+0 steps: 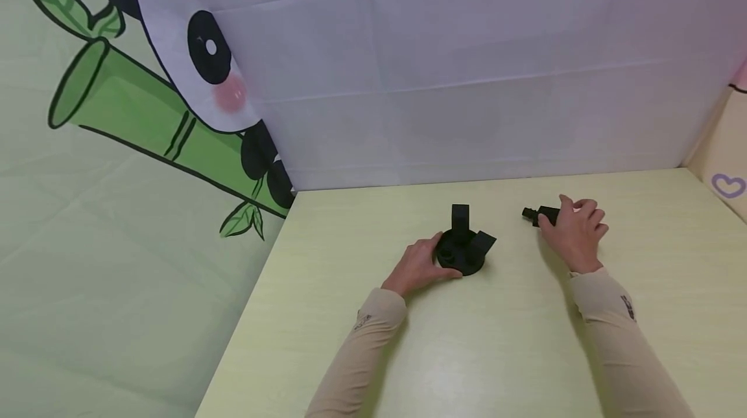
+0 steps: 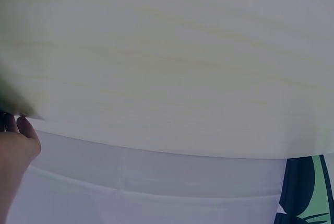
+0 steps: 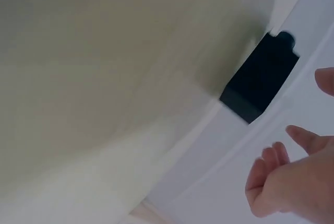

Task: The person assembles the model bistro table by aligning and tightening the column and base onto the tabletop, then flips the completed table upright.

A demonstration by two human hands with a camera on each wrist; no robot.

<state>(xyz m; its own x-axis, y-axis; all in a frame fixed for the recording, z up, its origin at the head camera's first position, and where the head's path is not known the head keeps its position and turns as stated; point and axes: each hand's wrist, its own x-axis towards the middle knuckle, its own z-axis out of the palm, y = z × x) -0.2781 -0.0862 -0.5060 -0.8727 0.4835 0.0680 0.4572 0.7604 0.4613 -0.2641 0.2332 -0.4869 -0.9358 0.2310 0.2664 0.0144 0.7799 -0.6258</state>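
On the pale wood-grain table [image 1: 467, 353], toward the far side, the left hand [image 1: 417, 266] grips the left rim of a two-pronged round black base [image 1: 458, 251]; farther right, the right hand [image 1: 574, 234], fingers parted and released, hovers by a smaller black block [image 1: 546, 213].

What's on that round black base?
On the round black base: two rectangular black pieces and a small round shape. The left hand covers a bit; its underside is hidden.

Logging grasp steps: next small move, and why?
Probably close the right hand on the black block: the right wrist view shows the hand open beside it, not clasping it, while the left hand holds the round black base by its edge.
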